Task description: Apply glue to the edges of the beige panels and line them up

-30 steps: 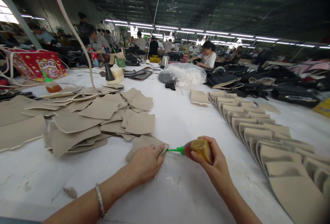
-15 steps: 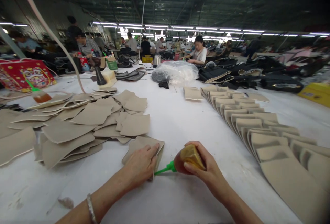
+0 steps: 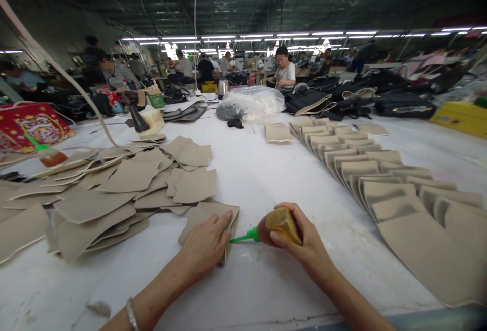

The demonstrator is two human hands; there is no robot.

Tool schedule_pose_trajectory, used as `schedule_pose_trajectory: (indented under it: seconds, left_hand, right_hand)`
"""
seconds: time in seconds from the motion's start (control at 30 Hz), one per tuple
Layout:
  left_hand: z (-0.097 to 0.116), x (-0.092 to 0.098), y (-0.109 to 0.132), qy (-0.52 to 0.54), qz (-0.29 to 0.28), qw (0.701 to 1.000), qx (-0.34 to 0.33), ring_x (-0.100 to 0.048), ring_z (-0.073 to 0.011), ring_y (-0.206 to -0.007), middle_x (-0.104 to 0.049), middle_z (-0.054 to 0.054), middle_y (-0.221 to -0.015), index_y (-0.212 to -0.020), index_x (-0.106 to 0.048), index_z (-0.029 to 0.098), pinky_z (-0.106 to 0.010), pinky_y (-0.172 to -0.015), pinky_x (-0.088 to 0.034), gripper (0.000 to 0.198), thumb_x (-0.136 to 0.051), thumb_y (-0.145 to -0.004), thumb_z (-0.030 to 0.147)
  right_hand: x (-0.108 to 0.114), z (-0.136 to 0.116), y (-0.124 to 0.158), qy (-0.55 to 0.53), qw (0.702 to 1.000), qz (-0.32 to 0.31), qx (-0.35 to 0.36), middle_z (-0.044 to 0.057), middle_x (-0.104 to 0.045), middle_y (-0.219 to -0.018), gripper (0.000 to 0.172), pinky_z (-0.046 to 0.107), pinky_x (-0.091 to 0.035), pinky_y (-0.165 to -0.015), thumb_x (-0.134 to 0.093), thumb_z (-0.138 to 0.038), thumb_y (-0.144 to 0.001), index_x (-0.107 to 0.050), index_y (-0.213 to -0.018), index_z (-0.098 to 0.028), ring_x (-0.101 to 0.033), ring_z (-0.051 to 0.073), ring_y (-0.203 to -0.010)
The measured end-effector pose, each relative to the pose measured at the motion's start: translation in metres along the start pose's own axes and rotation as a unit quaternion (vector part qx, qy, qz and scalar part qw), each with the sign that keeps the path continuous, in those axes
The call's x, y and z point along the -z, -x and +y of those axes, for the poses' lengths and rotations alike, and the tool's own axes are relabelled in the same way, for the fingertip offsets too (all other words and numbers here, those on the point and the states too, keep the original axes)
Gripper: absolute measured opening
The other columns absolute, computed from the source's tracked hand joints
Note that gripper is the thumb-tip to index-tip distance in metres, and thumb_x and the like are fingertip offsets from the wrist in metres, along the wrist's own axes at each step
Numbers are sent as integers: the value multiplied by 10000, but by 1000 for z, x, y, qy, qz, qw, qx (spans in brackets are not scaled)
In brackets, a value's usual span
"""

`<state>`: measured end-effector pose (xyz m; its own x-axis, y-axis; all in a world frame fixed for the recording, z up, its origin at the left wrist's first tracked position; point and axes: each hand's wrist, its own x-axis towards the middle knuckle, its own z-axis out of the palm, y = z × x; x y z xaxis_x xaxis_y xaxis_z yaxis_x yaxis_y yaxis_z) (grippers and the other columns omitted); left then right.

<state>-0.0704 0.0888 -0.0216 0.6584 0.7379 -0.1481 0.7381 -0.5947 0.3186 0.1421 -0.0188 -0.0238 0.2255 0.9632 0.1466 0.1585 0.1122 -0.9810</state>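
Observation:
My left hand [image 3: 207,237] lies over a beige panel piece [image 3: 198,213] on the white table, fingers stretched out flat and pressing on it. The panel's right edge faces the bottle, and part of it is hidden under my palm. In my right hand [image 3: 304,234] is a squeeze bottle [image 3: 279,225] of amber liquid, tilted nearly sideways. Its green nozzle [image 3: 245,235] points left, with the tip at the panel's edge by my left fingers. Whether liquid is coming out is too small to see.
Loose beige panels [image 3: 125,173] are heaped on the left. A long overlapping row of folded panels [image 3: 376,178] runs along the right. Another green-nozzled bottle [image 3: 51,156] lies by a red gift bag [image 3: 32,125]. Farther back are a clear plastic bag [image 3: 254,103], black bags [image 3: 323,100] and a seated co-worker [image 3: 283,69].
The nozzle tip has moved slightly up along the panel's edge. My left hand stays on the panel. The whole view has shifted a little as my head turned.

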Motion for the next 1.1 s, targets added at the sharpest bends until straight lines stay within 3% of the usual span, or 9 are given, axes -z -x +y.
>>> schedule_pose_trajectory:
  seconds: [0.17,0.33,0.53,0.73,0.9,1.1]
  left_hand:
    - [1,0,1,25,4,1000,-3,-588,-222,-1015,-593,-88,-1127,-1389,-389,201,-345,-902,-431,483,-275,-937,322]
    - [2,-1,1,28,3,1000,4,-575,-226,-1057,-580,-97,-1167,-1386,-394,192,-351,-931,-420,481,-265,-939,313]
    - [1,-3,1,21,2,1000,10,-580,-228,-1041,-576,-97,-1161,-1404,-365,196,-361,-928,-422,489,-262,-942,321]
    - [5,2,1,10,-10,1000,18,-591,-218,-992,-584,-89,-1144,-1396,-372,208,-341,-878,-437,486,-247,-939,313]
    - [5,5,-1,10,-14,1000,7,-594,-213,-968,-601,-84,-1118,-1392,-379,200,-339,-879,-433,492,-260,-921,274]
    - [4,6,-3,10,-6,1000,-2,-608,-224,-927,-611,-78,-1089,-1379,-398,213,-355,-833,-458,491,-255,-911,258]
  right_hand:
    - [1,1,1,-36,997,-57,-25,-25,-540,-852,438,284,-397,-691,-705,-405,-745,-462,-1073,-247,-512,185,-772]
    - [1,1,-1,-5,1000,10,-7,-26,-538,-848,402,286,-394,-696,-695,-393,-762,-455,-1050,-248,-514,181,-770]
    - [0,2,3,-43,997,-61,-36,-15,-547,-843,440,296,-398,-688,-699,-416,-753,-451,-1073,-243,-514,192,-771]
    - [6,5,-3,8,1000,-3,3,-20,-543,-884,440,294,-404,-710,-702,-396,-766,-435,-1089,-261,-526,189,-793]
    - [7,4,-5,22,999,-32,8,-9,-556,-923,451,309,-418,-739,-697,-404,-778,-428,-1113,-267,-540,201,-822]
    - [14,2,-15,75,997,9,31,-8,-567,-920,439,314,-427,-724,-705,-393,-778,-441,-1108,-275,-549,199,-797]
